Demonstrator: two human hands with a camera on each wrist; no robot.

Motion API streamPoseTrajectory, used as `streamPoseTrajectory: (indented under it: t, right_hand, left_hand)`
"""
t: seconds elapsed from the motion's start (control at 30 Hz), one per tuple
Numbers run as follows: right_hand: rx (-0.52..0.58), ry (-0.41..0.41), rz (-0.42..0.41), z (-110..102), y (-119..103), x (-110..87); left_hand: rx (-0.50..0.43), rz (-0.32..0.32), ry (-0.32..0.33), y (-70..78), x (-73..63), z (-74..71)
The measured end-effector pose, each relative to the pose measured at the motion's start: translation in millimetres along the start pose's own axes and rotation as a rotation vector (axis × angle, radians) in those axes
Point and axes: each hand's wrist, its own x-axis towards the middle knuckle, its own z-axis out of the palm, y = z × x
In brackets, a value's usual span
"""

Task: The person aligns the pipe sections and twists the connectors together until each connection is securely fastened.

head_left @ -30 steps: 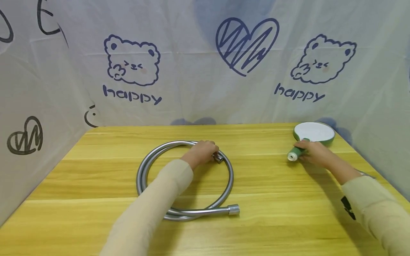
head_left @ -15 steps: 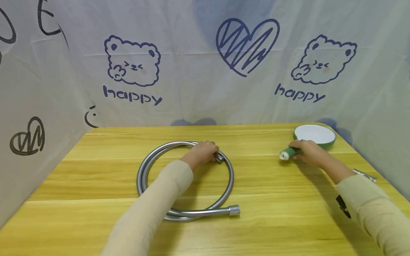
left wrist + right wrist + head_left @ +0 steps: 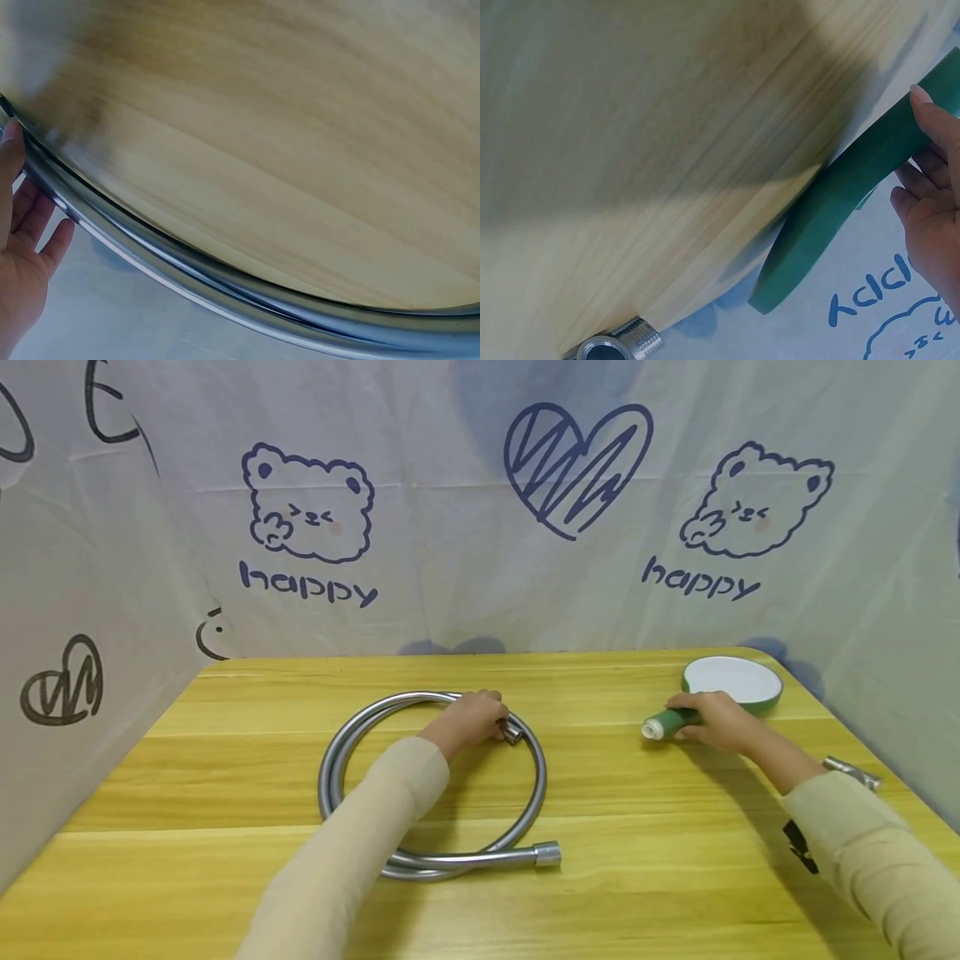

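A coiled silver shower hose [image 3: 327,781] lies on the wooden table [image 3: 187,777]. My left hand [image 3: 472,717] holds it at the coil's far right, where one metal end [image 3: 512,732] sticks out past the fingers. The other end, a wider metal nut [image 3: 547,853], points right at the front of the coil. In the left wrist view, thumb and fingers [image 3: 56,244] sit around the hose strands. My right hand [image 3: 716,720] grips the green handle [image 3: 671,722] of a shower head with a white face [image 3: 733,678]. Its threaded white end points left, toward the hose.
A chrome fitting [image 3: 852,773] with a threaded end lies near the table's right edge, beyond my right forearm. A small black object [image 3: 799,846] shows partly beside the right sleeve. White cloth [image 3: 442,568] with drawings hangs behind the table and at both sides.
My right hand has drawn the shower head slightly left and nearer, and its handle has turned to point more to the left. The left hand and the hose have stayed in place.
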Motion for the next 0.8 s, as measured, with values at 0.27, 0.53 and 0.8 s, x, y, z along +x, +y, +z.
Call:
streamPoseTrajectory:
  t: [0.27,0.53,0.8]
  right_hand:
    - [0.016,-0.010,-0.003,1,-5,1.0]
    - [0.040,-0.015,-0.004,1,-12,2.8]
    - [0.076,-0.014,0.006,5,-21,6.7]
  left_hand:
    - [-0.017,0.012,0.007,-1.2,-1.6,-0.9]
    - [-0.104,0.003,-0.007,-3.2,-1.7,-4.2]
    - [-0.130,0.044,0.016,-7.1,-0.8,-4.1]
